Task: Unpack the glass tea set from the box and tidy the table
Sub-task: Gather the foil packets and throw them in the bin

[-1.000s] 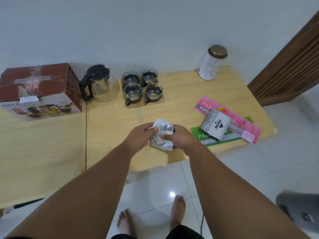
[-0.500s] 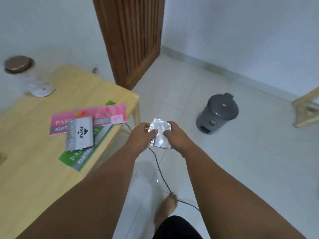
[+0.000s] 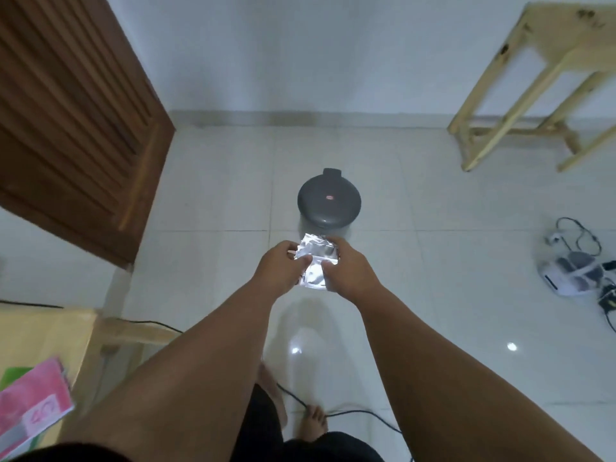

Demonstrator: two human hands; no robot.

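A crumpled clear plastic wrapper point(image 3: 315, 263) is held out in front of me over the white tiled floor. My left hand point(image 3: 278, 268) pinches its left side and my right hand point(image 3: 350, 270) grips its right side. Just beyond the wrapper stands a grey round bin point(image 3: 328, 200) with its lid down. The tea set and its box are out of view.
The wooden table corner point(image 3: 50, 331) with a pink booklet point(image 3: 33, 405) sits at lower left. A brown slatted door point(image 3: 66, 121) is at left, a wooden stool point(image 3: 550, 78) at upper right, a white device with cables point(image 3: 573, 270) at right, and a black cable point(image 3: 350, 415) by my feet.
I have turned away from the table toward the bin, which now lies straight ahead and closer. Both hands kept hold of the wrapper throughout.
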